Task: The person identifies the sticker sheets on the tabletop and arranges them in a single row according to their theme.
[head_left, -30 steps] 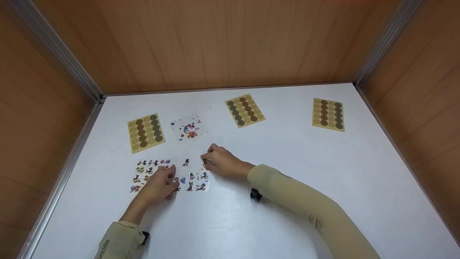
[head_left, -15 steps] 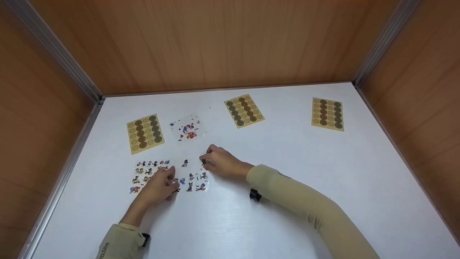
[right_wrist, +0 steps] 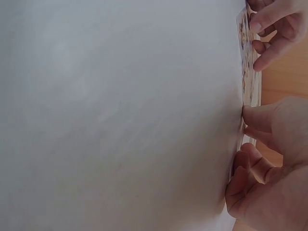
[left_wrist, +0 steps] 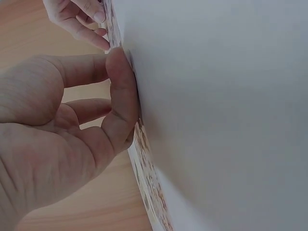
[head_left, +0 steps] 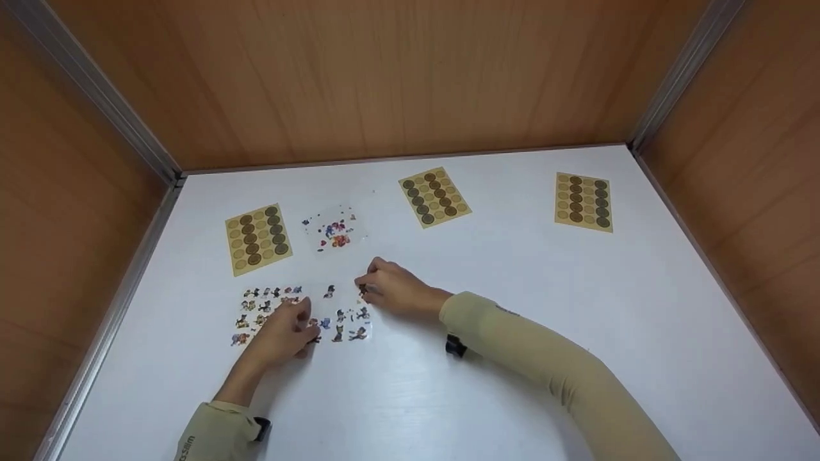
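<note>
Two khaki sleeves, the left sleeve (head_left: 214,432) and the longer-showing right sleeve (head_left: 557,365), are reaching in over a white table (head_left: 512,256), each wrist wearing a small black device, one on the left (head_left: 261,429) and one on the right (head_left: 455,346). Ahead of the cuffs, a person's left hand (head_left: 278,333) is resting its fingertips on clear sticker sheeting (head_left: 346,326) printed with small cartoon figures, its thumb and forefinger standing apart and its grip loose. The right hand (head_left: 397,289) is bending its fingers and thumb at the sheeting's upper right edge, around a dark figure; whether they are pinching it or only touching it cannot be told. The sheeting is lying flat beneath both hands, and the pictures are leaving unclear whether it is one piece or two side by side.

Beyond, a smaller clear sheet (head_left: 336,230) of colorful figures is lying beside a yellow sheet (head_left: 258,240) of coin-like circles. Farther back, a second yellow sheet (head_left: 435,197) is sitting at a slant, while a third yellow sheet (head_left: 583,202) is lying well apart toward the right. A wood-grain panel (head_left: 410,77) is rising behind the table's far edge.
</note>
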The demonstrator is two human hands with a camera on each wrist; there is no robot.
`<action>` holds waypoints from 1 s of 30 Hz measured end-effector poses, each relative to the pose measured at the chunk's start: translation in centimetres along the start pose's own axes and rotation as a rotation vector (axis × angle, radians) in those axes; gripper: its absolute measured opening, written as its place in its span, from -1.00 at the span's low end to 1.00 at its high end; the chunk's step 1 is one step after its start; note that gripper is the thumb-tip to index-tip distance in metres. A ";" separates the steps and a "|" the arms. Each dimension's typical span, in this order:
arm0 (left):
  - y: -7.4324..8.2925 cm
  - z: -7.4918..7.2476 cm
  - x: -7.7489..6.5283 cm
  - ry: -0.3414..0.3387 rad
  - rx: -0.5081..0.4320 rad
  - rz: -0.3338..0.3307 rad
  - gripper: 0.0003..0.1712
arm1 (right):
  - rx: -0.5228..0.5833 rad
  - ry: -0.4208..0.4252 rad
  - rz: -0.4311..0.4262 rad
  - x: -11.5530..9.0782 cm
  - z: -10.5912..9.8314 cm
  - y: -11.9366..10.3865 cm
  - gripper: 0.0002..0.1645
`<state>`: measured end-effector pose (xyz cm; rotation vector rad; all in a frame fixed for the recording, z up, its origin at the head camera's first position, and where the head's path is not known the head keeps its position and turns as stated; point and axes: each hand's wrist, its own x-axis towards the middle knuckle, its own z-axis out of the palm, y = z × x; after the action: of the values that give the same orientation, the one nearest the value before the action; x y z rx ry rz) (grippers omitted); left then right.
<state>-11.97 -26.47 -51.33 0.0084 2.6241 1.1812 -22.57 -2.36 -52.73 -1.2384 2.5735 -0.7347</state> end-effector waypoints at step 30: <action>4.4 -4.7 5.6 0.066 0.070 0.081 0.18 | -0.127 0.106 0.085 2.6 -2.9 2.3 -0.51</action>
<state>-18.91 -26.32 -46.40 0.0916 2.7458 1.1331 -26.89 -2.13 -51.28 -1.1448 2.7791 -0.6449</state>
